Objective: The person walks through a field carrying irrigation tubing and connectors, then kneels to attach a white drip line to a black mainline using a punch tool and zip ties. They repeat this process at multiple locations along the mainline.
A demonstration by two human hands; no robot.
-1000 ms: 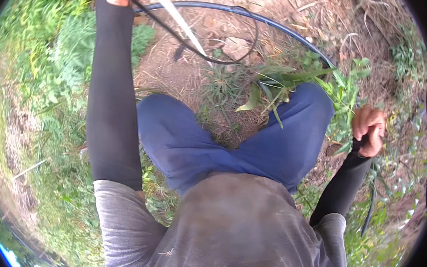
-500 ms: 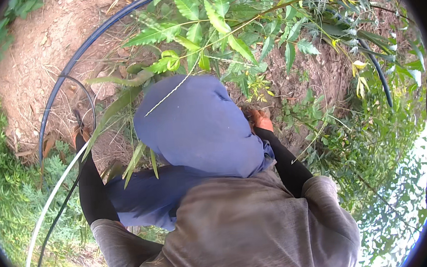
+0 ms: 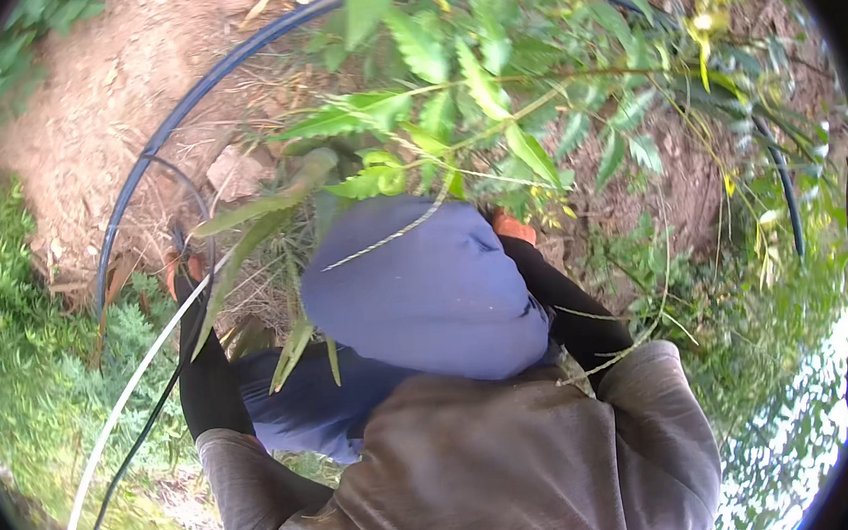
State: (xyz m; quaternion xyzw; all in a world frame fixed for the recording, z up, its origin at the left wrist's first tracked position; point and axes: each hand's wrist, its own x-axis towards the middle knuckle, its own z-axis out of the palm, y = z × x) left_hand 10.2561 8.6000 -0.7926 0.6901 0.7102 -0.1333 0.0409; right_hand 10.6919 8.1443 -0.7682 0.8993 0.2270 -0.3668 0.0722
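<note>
My left hand [image 3: 177, 271] is low by the soil at the left, among dry stems and partly behind thin lines and leaves, closed on something dark I cannot make out. A white line [image 3: 122, 408] and a thin black cable [image 3: 137, 437] run from near it toward the lower left. My right hand [image 3: 513, 226] is down at the ground just beyond my bent knee in blue trousers [image 3: 411, 291], its fingers mostly hidden by cloth and foliage. Long grass blades [image 3: 256, 213] lie across between my left hand and knee.
A thick dark hose [image 3: 196, 89] arcs over bare soil [image 3: 83, 112] and behind a leafy branch [image 3: 490, 90] above my knee. A pale stone [image 3: 232, 170] lies near the middle left. Dense greenery [image 3: 40, 325] lines both sides, with bright sky through leaves at lower right.
From a second ago, my left hand has come down from the top to the soil, my right hand has moved inward beyond my knee, and my posture and view have shifted.
</note>
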